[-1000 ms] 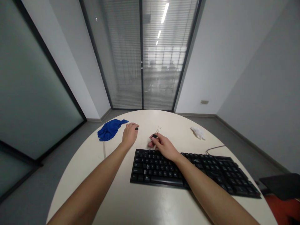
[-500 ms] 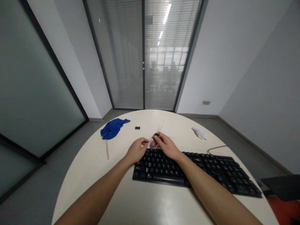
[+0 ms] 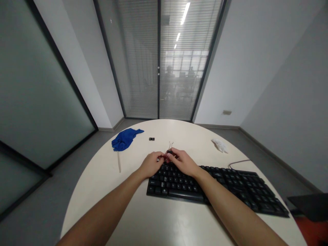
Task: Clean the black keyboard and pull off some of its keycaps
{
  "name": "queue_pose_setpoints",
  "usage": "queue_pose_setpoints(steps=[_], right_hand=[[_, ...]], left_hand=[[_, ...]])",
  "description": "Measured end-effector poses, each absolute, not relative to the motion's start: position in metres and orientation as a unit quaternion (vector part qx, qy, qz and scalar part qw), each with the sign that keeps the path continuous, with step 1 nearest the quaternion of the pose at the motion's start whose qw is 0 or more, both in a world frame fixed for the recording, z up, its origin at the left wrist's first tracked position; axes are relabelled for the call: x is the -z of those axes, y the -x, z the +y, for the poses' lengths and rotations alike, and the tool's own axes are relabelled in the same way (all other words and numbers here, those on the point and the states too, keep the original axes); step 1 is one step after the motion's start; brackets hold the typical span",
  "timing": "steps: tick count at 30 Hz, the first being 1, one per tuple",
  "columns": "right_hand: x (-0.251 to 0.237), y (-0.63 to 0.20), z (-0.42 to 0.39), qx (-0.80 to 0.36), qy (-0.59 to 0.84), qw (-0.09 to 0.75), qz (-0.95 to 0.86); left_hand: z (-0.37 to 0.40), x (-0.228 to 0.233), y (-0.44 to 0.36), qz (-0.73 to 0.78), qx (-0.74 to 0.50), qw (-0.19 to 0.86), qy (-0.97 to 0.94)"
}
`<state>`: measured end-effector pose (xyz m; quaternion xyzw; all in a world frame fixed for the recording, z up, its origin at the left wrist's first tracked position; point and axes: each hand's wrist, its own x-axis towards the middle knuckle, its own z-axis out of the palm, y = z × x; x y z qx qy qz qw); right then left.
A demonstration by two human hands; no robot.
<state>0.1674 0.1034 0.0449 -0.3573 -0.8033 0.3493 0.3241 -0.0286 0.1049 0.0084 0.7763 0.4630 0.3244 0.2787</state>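
- The left hand [image 3: 151, 164] and right hand [image 3: 182, 162] meet fingertip to fingertip over the far left corner of the keyboard [image 3: 217, 186].
- Both sets of fingers pinch one small dark keycap puller [image 3: 170, 152]; its body is mostly hidden between the fingertips.
- Its two thin wire loops stick out past the fingertips and point away from the person, so the long axis runs toward the far table edge (exact tilt cannot be told).
- The keyboard's long axis runs from under the fingers off to the right, its near edge well in from the table [image 3: 133, 218] rim.
- Bare tabletop lies beyond the fingertips and to their left.
- Count: one loose black keycap [image 3: 151, 139] beyond the left fingers, one blue cloth [image 3: 124, 139] farther left, one white crumpled wipe [image 3: 219, 145] far right, one pale stick [image 3: 119, 162].
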Motion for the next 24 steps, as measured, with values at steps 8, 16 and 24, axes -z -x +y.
queue_pose_setpoints(steps=[8, 16, 24], right_hand=[[-0.042, -0.171, 0.106, -0.335, 0.346, 0.317, -0.817], [-0.041, -0.178, 0.111, -0.364, 0.355, 0.310, -0.803], [-0.045, -0.177, 0.108, -0.371, 0.351, 0.313, -0.801]], left_hand=[[0.104, -0.012, 0.038, 0.436, -0.277, 0.278, -0.810], [0.102, -0.014, 0.041, 0.423, -0.280, 0.282, -0.814], [0.098, -0.015, 0.039, 0.397, -0.314, 0.305, -0.806]])
